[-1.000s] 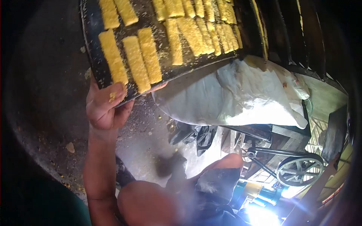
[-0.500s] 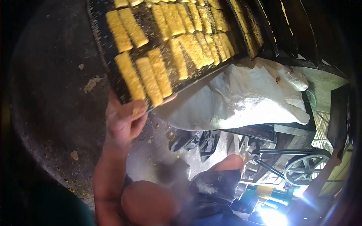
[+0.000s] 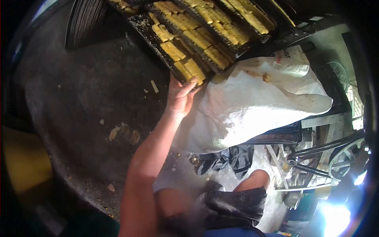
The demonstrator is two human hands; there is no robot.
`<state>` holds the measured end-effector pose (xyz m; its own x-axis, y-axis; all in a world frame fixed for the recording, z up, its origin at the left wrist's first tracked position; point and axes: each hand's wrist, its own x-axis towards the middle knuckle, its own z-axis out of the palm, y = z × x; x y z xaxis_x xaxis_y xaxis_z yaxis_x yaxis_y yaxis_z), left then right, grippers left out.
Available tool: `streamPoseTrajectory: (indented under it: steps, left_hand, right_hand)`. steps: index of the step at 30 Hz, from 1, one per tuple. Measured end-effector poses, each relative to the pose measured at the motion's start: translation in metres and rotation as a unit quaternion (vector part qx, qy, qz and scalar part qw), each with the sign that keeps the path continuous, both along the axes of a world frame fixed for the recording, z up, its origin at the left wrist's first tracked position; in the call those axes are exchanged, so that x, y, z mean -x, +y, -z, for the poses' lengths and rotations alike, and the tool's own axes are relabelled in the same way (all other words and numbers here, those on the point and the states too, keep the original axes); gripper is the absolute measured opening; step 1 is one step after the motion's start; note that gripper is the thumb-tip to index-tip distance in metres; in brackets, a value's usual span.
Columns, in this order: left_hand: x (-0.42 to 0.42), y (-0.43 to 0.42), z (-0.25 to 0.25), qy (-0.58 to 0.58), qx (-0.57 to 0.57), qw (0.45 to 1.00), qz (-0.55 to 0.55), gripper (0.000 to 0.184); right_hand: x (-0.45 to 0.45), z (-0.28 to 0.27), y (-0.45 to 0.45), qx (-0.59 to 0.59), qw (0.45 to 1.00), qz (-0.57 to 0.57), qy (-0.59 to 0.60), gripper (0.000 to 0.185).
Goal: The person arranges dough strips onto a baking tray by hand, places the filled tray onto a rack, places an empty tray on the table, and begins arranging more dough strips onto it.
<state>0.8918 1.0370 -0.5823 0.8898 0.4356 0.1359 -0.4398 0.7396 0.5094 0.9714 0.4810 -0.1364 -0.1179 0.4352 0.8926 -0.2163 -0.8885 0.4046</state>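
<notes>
My left hand (image 3: 181, 96) grips the near corner of a dark baking tray (image 3: 148, 33), with its thumb on top and its fingers mostly hidden below. Several yellow, crumb-covered strips (image 3: 172, 51) that look like baked sticks lie on this tray. It is tilted and close beside more dark trays (image 3: 252, 37) that bear similar strips in rows. My right hand does not show.
A bulky white sack (image 3: 252, 94) bulges right of the tray, under the neighbouring trays. Black plastic (image 3: 233, 160) lies on the floor below it. A belt-driven wheel (image 3: 345, 160) stands at right. Thin stacked sheets (image 3: 85, 21) stand at upper left.
The held tray has moved up and away, coming alongside the other trays and leaning more steeply. My left arm reaches farther out. The view has shifted, bringing more floor into sight.
</notes>
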Motion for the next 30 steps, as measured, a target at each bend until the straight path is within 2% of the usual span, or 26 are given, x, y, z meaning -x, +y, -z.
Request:
streamPoseTrajectory:
  steps: [1,2,3,5,6,7,9,11,13,14,15,16,17,19,21,22,23,24,25,28,29,30]
  left_hand:
    - [-0.012,-0.006,0.002,0.038,-0.025,0.999,-0.025,0.073]
    - [-0.03,-0.009,0.008,0.025,-0.16,0.984,-0.078,0.063]
    - [-0.035,-0.004,0.01,0.026,-0.166,0.983,-0.079,0.063]
    - [-0.037,0.007,0.003,0.136,0.007,0.99,0.023,0.057]
    - [-0.033,-0.002,-0.019,0.234,-0.045,0.971,-0.027,0.06]
    - [-0.036,0.002,-0.015,0.236,-0.05,0.97,-0.027,0.06]
    - [-0.042,0.015,0.002,0.22,-0.147,0.964,0.004,0.052]
    - [-0.049,0.021,0.008,0.211,-0.148,0.966,-0.007,0.045]
    - [-0.05,0.034,0.014,0.256,-0.229,0.936,0.076,0.037]
    - [-0.057,0.037,0.016,0.284,-0.244,0.925,0.063,0.032]
    - [-0.06,0.036,0.011,0.284,-0.247,0.924,0.061,0.032]
    - [-0.064,0.035,0.007,0.309,-0.276,0.908,0.067,0.033]
    - [-0.065,0.031,0.001,0.333,-0.303,0.89,0.073,0.035]
    - [-0.064,0.023,-0.007,0.312,-0.268,0.909,0.064,0.031]
    - [-0.061,0.003,-0.011,0.295,-0.194,0.932,-0.083,0.027]
    - [-0.06,0.005,-0.001,0.299,-0.219,0.923,-0.105,0.024]
    - [-0.061,0.012,-0.004,0.276,-0.253,0.924,-0.072,0.022]
    - [-0.063,0.019,-0.008,0.301,-0.262,0.916,-0.029,0.042]
    - [-0.073,0.029,0.005,0.331,-0.283,0.899,-0.044,0.017]
    - [-0.104,0.022,0.012,0.302,-0.251,0.92,-0.004,0.018]
    - [-0.112,0.024,0.019,0.211,-0.368,0.905,-0.024,0.017]
    - [-0.118,0.025,0.024,0.111,-0.463,0.877,-0.059,0.017]
  right_hand:
    - [0.003,0.004,0.001,-0.007,1.0,-0.002,-0.003,0.024]
    - [0.003,0.01,0.002,-0.016,1.0,-0.002,-0.003,0.024]
    - [0.003,0.013,0.004,-0.025,1.0,-0.004,-0.003,0.024]
    - [0.004,0.02,0.006,-0.041,0.999,-0.008,-0.002,0.024]
    - [0.003,0.024,0.006,-0.05,0.999,-0.01,-0.003,0.024]
    - [0.003,0.028,0.006,-0.058,0.998,-0.01,-0.002,0.024]
    - [0.006,0.033,0.009,-0.083,0.996,-0.012,0.004,0.024]
    - [0.006,0.038,0.016,-0.125,0.992,-0.008,0.012,0.024]
    - [0.006,0.041,0.024,-0.202,0.979,0.001,0.032,0.024]
    - [0.006,0.041,0.025,-0.238,0.971,-0.002,0.037,0.024]
    - [0.0,0.041,0.001,-0.097,0.995,-0.011,-0.024,0.024]
    - [-0.007,0.043,-0.02,0.044,0.995,-0.021,-0.086,0.025]
    - [-0.006,0.045,-0.026,0.098,0.989,-0.009,-0.11,0.025]
    - [-0.008,0.054,-0.039,0.071,0.996,0.007,-0.059,0.025]
    - [-0.008,0.062,-0.04,0.036,0.999,0.015,-0.004,0.025]
    - [-0.005,0.067,-0.043,0.031,0.999,0.03,0.019,0.026]
    - [-0.002,0.071,-0.043,0.028,0.998,0.047,0.042,0.026]
    - [-0.001,0.075,-0.041,0.023,0.995,0.061,0.07,0.026]
    - [0.0,0.079,-0.039,0.019,0.993,0.073,0.095,0.026]
    - [0.002,0.09,-0.041,-0.013,0.978,0.142,0.155,0.027]
    - [0.009,0.092,-0.042,-0.018,0.967,0.188,0.169,0.027]
    - [0.006,0.096,-0.038,-0.039,0.928,0.329,0.174,0.029]
